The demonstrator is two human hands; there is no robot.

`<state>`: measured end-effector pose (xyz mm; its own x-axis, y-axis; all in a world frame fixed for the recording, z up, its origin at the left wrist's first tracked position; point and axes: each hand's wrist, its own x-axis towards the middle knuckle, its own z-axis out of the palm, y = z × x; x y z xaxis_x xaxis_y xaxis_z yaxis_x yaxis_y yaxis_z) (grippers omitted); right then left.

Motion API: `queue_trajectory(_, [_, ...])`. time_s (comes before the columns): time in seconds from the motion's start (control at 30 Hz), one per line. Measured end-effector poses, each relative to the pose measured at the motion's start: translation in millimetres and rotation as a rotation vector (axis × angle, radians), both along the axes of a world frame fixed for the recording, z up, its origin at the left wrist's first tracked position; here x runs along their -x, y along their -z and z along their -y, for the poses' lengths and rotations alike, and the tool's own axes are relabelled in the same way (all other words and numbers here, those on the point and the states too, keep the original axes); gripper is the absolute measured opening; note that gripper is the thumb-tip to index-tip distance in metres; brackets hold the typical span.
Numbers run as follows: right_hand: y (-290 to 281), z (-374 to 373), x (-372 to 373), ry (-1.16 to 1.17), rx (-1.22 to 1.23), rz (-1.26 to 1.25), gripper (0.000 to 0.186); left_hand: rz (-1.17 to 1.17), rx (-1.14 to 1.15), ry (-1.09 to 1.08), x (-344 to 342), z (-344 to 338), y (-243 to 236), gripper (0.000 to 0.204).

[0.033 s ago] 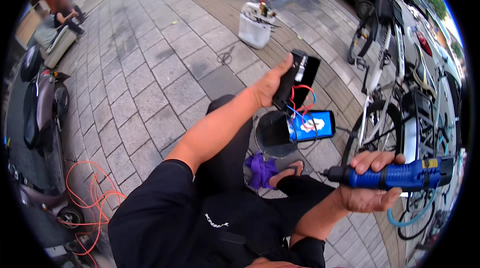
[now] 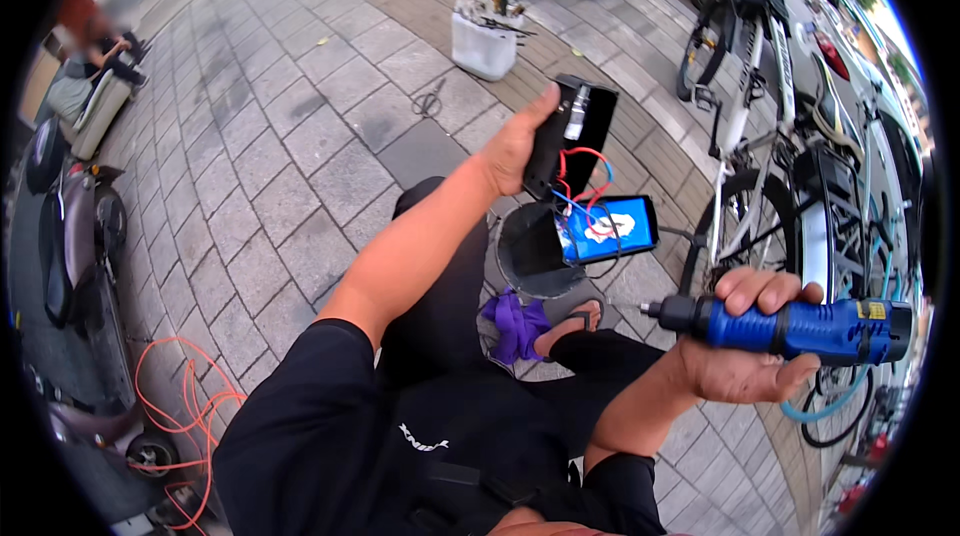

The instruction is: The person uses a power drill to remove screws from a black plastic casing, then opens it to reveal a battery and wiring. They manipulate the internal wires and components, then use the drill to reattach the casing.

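Observation:
My left hand (image 2: pixel 512 151) is closed on a long black case (image 2: pixel 560 126), tilted up in front of me. Red and blue wires (image 2: pixel 582 158) run from its lower end to a blue-wrapped pack (image 2: pixel 610 228) in a black shell. That pack lies on a dark round bucket or stool (image 2: pixel 512 254) between my legs; which one, I cannot tell. At the right, my right hand (image 2: pixel 735 376) grips a blue cordless screwdriver (image 2: pixel 800 329) lying sideways across the palm, its dark nose pointing left, apart from the case.
A purple cloth (image 2: pixel 515 326) lies by my sandalled foot (image 2: pixel 578 324). A white jug (image 2: pixel 485 41) full of tools stands ahead, with a thin dark loop (image 2: pixel 428 104) nearby. Bicycles (image 2: pixel 760 166) line the right; a scooter (image 2: pixel 75 236) and orange cable (image 2: pixel 190 386) are at the left. Someone sits far left.
The view has shifted, so the surroundings sit higher and further left. Both hands keep their holds, and the screwdriver is slightly further right relative to the pack.

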<state>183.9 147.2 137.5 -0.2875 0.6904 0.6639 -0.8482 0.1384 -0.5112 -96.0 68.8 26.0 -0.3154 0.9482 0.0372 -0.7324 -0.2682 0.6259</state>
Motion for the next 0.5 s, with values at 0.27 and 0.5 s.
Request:
queue_trajectory(0.27, [-12.2,-14.6,50.1,0.112,-0.066,-0.198,0.061,-0.067,-0.072,-0.078,10.1,-8.2,9.6,0.078])
queue_trajectory(0.5, [-11.6,-5.6,87.9,0.050,0.014,-0.137,0.047,-0.134,-0.164,-0.088,10.9,-6.7,6.9,0.106])
